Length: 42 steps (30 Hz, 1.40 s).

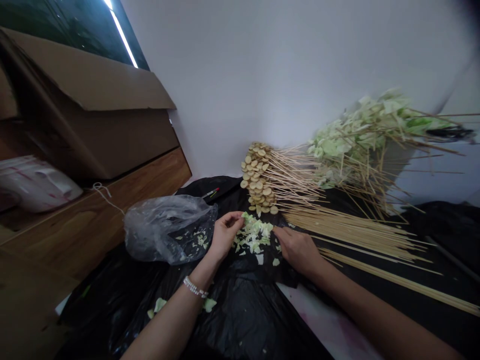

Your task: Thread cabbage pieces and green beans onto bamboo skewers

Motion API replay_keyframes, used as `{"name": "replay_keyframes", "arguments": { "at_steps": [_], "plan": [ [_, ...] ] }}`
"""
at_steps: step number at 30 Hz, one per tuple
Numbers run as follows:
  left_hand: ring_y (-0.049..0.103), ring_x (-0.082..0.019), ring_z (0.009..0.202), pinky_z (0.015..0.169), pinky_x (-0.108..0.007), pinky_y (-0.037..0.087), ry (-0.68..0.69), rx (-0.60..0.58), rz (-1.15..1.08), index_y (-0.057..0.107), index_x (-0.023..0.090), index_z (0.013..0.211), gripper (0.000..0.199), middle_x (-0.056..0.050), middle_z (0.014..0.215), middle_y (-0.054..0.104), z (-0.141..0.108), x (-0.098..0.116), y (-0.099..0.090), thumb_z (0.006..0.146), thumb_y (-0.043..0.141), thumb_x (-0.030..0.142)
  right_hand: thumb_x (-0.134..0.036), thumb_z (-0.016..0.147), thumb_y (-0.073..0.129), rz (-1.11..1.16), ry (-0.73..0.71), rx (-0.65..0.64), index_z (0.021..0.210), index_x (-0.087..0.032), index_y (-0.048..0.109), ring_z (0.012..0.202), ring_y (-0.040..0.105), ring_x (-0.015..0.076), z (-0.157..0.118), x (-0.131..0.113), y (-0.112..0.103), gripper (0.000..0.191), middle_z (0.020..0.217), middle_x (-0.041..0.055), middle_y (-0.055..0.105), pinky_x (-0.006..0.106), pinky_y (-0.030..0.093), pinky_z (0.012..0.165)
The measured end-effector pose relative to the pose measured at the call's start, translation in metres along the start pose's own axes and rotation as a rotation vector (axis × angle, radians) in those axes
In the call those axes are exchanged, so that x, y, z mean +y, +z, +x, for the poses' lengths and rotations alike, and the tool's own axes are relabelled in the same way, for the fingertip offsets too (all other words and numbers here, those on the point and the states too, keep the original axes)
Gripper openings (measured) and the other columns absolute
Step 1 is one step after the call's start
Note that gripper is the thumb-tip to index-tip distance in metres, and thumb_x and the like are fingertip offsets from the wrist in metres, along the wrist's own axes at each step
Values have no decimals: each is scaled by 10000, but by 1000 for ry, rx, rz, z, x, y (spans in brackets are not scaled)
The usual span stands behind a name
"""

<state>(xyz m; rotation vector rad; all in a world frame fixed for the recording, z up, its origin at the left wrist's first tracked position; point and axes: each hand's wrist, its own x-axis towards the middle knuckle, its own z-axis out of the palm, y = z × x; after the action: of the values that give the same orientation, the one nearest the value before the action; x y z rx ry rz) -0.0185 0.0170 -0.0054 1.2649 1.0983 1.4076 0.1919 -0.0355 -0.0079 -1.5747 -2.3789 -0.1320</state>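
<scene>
My left hand [226, 231] pinches a piece of pale green cabbage [247, 220] between thumb and fingertips. To its right, my right hand [296, 246] is closed round the end of something thin, likely a skewer, at the right edge of the cabbage; most of it is hidden by the fingers. Chopped cabbage pieces [254, 239] lie between and below both hands on black plastic [240, 310]. Just beyond the hands stands a stack of skewered round slices [258, 175], with its sticks pointing right. Bare wooden skewers [360, 232] lie to the right of that stack.
A clear plastic bag [168, 227] with cabbage scraps lies left of my hands. Skewered cabbage [360, 130] is piled against the wall at back right. A cardboard box [112, 130] and a white container [37, 182] stand on the left on a wooden surface.
</scene>
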Motion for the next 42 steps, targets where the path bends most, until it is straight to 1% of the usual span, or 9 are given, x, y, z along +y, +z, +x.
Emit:
{"name": "replay_keyframes", "arguments": {
  "at_steps": [9,20,25,30,34,36,38,40,42],
  "plan": [
    [641,-137,735,790,-298,550,-76,-19,-122,733,159,858,325,-21,820,702,-2,-3,3,611,820,351,-120,900,371,17,9,-11,1026,-184,590,819,603,153,0,1,4,261,905,43,649,242,357,657],
    [652,-140,724,768,-296,555,-33,-61,-56,744,149,845,329,-46,870,723,-4,-4,5,616,813,374,-101,888,370,37,-5,-4,1035,-184,588,804,599,153,0,1,6,275,899,39,650,246,343,638],
    [642,-134,684,723,-279,547,-48,-108,-20,739,140,855,343,-39,803,712,-6,-7,8,616,809,376,-97,884,378,32,-14,0,1029,-181,598,761,600,146,0,-1,7,276,887,38,652,246,334,615],
    [633,-136,700,733,-294,541,0,-118,4,704,142,911,368,-24,809,677,-4,-3,7,643,786,380,-115,899,380,38,-37,50,1067,-179,605,776,608,149,1,-1,6,288,888,42,661,246,345,623],
    [597,-120,654,635,-248,496,94,-117,140,652,152,947,360,-3,759,642,-1,-1,1,693,745,390,-165,925,370,23,32,130,1064,-186,623,760,610,152,4,11,4,290,909,59,676,247,349,629],
    [560,-109,603,582,-223,445,128,-205,325,659,143,822,279,-2,697,632,-1,-1,-2,705,738,384,-179,928,371,25,59,162,1040,-186,633,768,608,156,5,18,4,285,904,64,680,246,350,642],
    [555,-116,611,583,-224,418,166,-365,538,674,149,739,231,-8,680,641,-3,0,-5,715,733,371,-186,928,374,21,56,181,1028,-186,640,772,605,159,5,21,4,285,899,65,682,247,346,648],
    [587,-146,709,654,-241,429,234,-508,711,703,176,752,196,-17,746,671,-5,2,-7,706,745,361,-193,930,377,8,48,192,1035,-188,644,755,602,161,6,21,4,287,896,64,684,252,338,638],
    [600,-176,827,745,-261,434,293,-584,829,721,205,808,194,-22,832,691,-7,3,-8,689,759,353,-202,931,385,-5,45,198,1048,-191,643,732,601,162,5,20,5,284,881,58,685,259,327,621]
  ]
}}
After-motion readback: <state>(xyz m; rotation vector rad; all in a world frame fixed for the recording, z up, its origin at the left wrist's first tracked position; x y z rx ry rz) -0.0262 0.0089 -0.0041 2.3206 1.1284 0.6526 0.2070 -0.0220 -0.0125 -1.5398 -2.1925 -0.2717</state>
